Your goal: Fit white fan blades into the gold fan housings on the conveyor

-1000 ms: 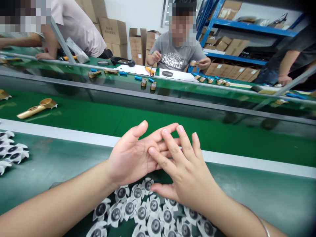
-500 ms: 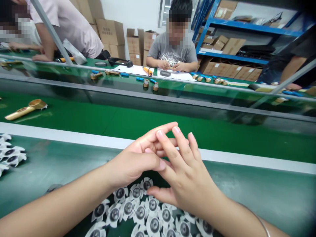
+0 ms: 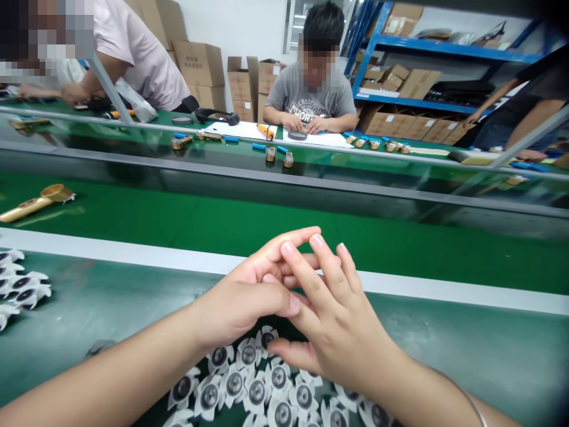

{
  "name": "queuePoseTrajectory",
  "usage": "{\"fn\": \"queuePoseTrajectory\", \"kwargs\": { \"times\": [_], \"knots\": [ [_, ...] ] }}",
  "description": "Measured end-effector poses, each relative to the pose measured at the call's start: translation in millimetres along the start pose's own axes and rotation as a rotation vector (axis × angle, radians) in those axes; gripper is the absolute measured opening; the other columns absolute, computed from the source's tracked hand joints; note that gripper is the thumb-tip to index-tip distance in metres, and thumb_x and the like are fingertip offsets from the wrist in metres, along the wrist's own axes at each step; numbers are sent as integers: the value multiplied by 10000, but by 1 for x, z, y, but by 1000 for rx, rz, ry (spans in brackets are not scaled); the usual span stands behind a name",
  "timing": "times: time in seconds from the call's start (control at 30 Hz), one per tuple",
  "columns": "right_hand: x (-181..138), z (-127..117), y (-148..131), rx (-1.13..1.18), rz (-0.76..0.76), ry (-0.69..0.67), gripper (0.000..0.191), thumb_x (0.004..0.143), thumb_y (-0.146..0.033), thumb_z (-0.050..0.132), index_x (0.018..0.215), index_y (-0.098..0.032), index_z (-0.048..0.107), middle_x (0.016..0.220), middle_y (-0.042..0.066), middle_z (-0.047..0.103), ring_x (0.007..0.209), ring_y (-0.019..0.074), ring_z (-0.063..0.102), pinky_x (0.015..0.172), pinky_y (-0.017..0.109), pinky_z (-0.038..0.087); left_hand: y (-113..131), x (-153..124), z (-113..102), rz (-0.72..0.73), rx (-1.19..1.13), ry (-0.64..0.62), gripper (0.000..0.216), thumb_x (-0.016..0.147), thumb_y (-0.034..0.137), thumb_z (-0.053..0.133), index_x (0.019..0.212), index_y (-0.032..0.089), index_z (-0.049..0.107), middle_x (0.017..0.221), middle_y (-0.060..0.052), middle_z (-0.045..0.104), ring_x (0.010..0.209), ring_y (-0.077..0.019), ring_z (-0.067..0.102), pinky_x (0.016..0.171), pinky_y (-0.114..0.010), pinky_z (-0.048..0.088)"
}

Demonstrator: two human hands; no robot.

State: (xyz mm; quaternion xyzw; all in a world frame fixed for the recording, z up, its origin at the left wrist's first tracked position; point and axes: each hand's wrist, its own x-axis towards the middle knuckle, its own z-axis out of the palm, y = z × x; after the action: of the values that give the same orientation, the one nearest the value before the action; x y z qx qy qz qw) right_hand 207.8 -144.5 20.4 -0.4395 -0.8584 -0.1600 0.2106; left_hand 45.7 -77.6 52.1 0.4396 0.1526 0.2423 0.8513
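Observation:
My left hand and my right hand meet in front of me, above the near bench. The left thumb lies over my right index finger, with the left fingers behind it, so the left hand is closed around that finger. The other right fingers are stretched and spread, and the right thumb stands apart. No part shows in either hand. Below them lie several white fan wheels with grey round centres, partly covered by my hands and forearms.
More white fan wheels lie at the left. Beyond the white strip, a gold shower-head-shaped part lies on the green belt. Small gold pieces are on the far line. Co-workers sit or lean opposite, near cartons and blue shelving.
My hands keep the same hold on each other. The gold part has shifted left on the green belt, while the small pieces on the far line have shifted right.

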Motion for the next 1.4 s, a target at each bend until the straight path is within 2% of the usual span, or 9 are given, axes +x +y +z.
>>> {"fn": "queuePoseTrajectory", "kwargs": {
  "times": [0.23,0.37,0.43,0.57,0.73,0.93,1.07,1.23,1.4],
  "knots": [
    [-1,0,-1,-11,-13,-15,717,869,-598,580,1427,-183,403,1545,150,96,1372,446,102,1059,660,119,1,-1,0,-16,39,13,674,724,27,561,1318,334,475,1270,-38,577,1144,-205,559,826,-216,478],
    [-3,1,-3,6,-43,10,903,802,-677,619,1469,-155,305,1530,209,106,1369,447,121,1059,672,122,0,-4,-1,-1,-9,-41,692,721,51,590,1334,341,451,1457,-17,391,1295,-261,429,1017,-339,422],
    [-4,2,-3,13,-97,27,975,779,-702,626,1480,-131,262,1521,242,94,1367,441,144,1063,672,122,0,-5,-1,6,-39,-88,698,720,86,612,1352,320,429,1479,-27,355,1340,-280,363,1083,-399,361],
    [-4,0,-3,-53,-192,21,868,846,-704,525,1477,-149,307,1520,214,151,1370,397,189,1108,603,56,1,-7,0,6,-103,-161,676,744,171,621,1376,234,390,1441,-92,407,1334,-293,371,1105,-418,331],
    [-2,-3,-5,-102,-182,9,757,892,-664,471,1455,-168,371,1499,174,258,1372,362,210,1132,539,59,0,-5,-1,17,-141,-161,607,765,206,615,1342,195,429,1385,-128,469,1290,-312,429,1074,-417,372],
    [-1,-1,-3,-36,-177,10,655,880,-600,533,1359,-157,478,1494,178,270,1369,357,218,1136,498,130,-8,-1,-2,-13,-14,-10,371,814,131,606,1171,213,548,1349,-109,510,1246,-291,484,1054,-402,396],
    [0,0,-1,-22,-180,1,620,860,-562,592,1310,-147,500,1485,188,286,1364,357,225,1132,471,157,-12,3,-3,-36,-3,58,242,817,143,647,1034,196,553,1280,-119,558,1186,-278,537,1005,-380,436],
    [3,-5,-3,0,-185,-88,582,858,-525,600,1242,-94,527,1476,254,255,1332,391,272,1090,476,204,-14,6,-7,-74,-37,87,268,777,146,720,911,194,492,1147,-90,612,1059,-228,605,909,-318,479],
    [4,-6,-3,24,-172,-120,543,864,-475,620,1240,-95,524,1488,244,232,1309,385,301,1055,475,253,-17,6,-10,-100,49,132,343,744,198,768,918,200,473,1009,-60,626,878,-183,625,754,-253,496]
  ]
}}
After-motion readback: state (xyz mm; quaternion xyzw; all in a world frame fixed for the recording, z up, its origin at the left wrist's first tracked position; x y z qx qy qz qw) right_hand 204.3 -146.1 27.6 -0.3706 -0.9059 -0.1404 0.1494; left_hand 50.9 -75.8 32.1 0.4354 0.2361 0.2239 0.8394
